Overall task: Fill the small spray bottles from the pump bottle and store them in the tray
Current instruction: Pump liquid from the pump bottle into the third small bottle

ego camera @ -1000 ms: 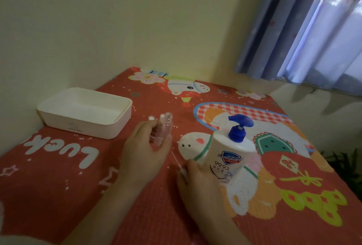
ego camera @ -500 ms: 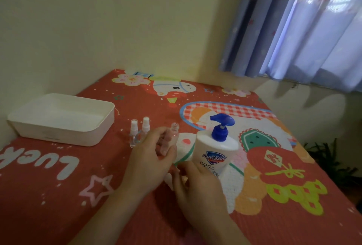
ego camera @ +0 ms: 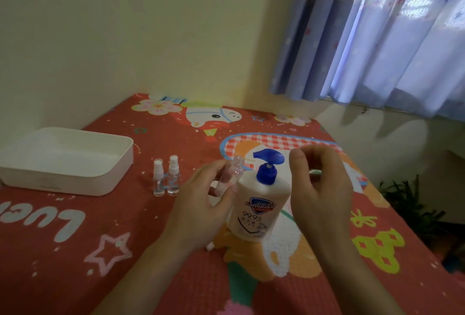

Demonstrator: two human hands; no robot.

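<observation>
The pump bottle (ego camera: 259, 204) stands upright on the red cartoon-print cloth (ego camera: 75, 251), between the 2 hands, its blue pump head (ego camera: 268, 160) pointing left. The left hand (ego camera: 201, 211) grips a small uncapped spray bottle (ego camera: 230, 175) with curled fingers and thumb, tilting its open neck up toward the pump spout (the 2 are just beside each other; whether they touch I cannot tell). The right hand (ego camera: 319, 189) hovers just right of the pump head, fingers loosely curled and holding nothing. 2 capped spray bottles (ego camera: 166, 177) stand upright side by side, left of the left hand. The white tray (ego camera: 110, 176) sits farther left, near the cloth's left edge, with bare cloth between it and the bottles. A small white piece (ego camera: 210, 246) lies by the left wrist. A cream wall (ego camera: 151, 25) runs behind, and a blue curtain (ego camera: 377, 38) hangs at the upper right.
</observation>
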